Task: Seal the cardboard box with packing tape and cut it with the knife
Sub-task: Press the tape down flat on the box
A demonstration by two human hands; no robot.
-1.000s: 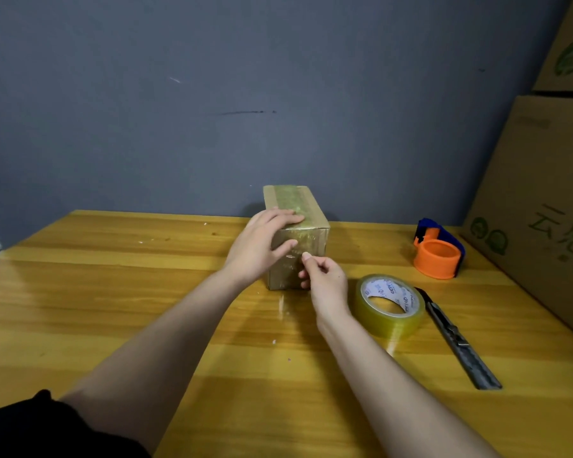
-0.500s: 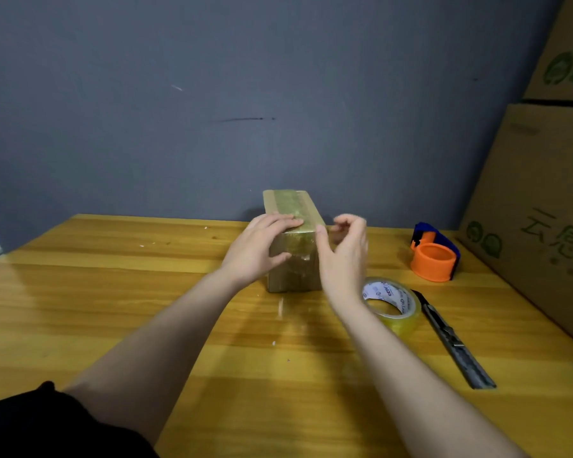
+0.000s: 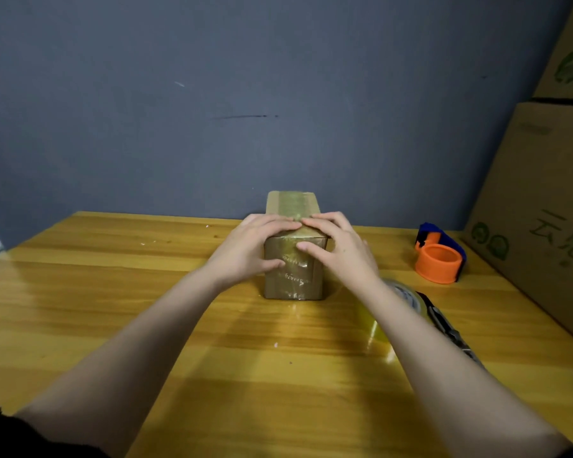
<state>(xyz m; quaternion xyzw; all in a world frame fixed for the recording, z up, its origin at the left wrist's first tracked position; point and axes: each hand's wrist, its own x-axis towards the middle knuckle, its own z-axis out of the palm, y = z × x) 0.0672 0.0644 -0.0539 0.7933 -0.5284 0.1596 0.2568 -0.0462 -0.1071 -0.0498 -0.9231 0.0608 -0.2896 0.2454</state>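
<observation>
Right hand point(image 3: 341, 251) moved onto box point(image 3: 293, 279), w/ left hand point(image 3: 245, 251).

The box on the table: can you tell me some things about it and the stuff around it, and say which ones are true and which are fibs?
1. Both hands are on the small cardboard box. True: the left hand and the right hand press on its near top edge.
2. The knife is in the right hand. False: the knife lies on the table, partly hidden behind the right arm.
3. Shiny tape runs along the top of the box. True.
4. The orange tape dispenser sits on top of the box. False: it stands on the table, off to the right.
5. The tape roll is left of the box. False: it lies to the right, beside the knife.
</observation>
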